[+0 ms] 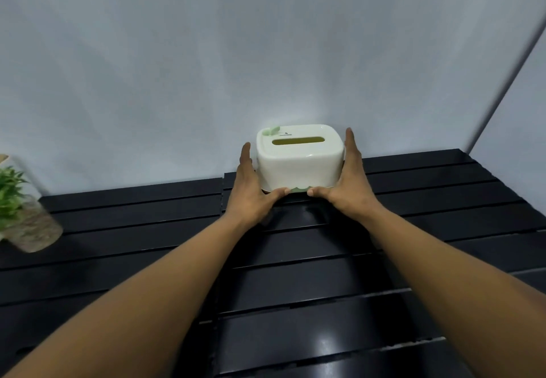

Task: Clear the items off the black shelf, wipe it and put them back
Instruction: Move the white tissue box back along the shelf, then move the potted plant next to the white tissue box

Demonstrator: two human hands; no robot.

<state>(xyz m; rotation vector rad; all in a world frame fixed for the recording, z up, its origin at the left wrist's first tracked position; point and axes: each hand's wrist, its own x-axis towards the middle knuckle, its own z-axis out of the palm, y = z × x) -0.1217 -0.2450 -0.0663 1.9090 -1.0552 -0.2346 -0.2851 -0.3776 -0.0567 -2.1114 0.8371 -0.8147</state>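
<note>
At the back of the black shelf (413, 230), close to the pale wall (266, 37), the fingers of both hands lie flat and extended along the sides of a cream tissue box (298, 162); the left hand (251, 188) presses its left side and the right hand (345, 182) its right, thumbs meeting at the green-trimmed lower front edge. The box has a slot in its lid; well apart, at the far left edge of the shelf, stands a small potted plant (20, 215), blurred.

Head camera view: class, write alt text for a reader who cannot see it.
Two bare hands, left and right, grip the sides of a white tissue box at the back of a black slatted shelf against a pale wall. A potted plant stands far left.
</note>
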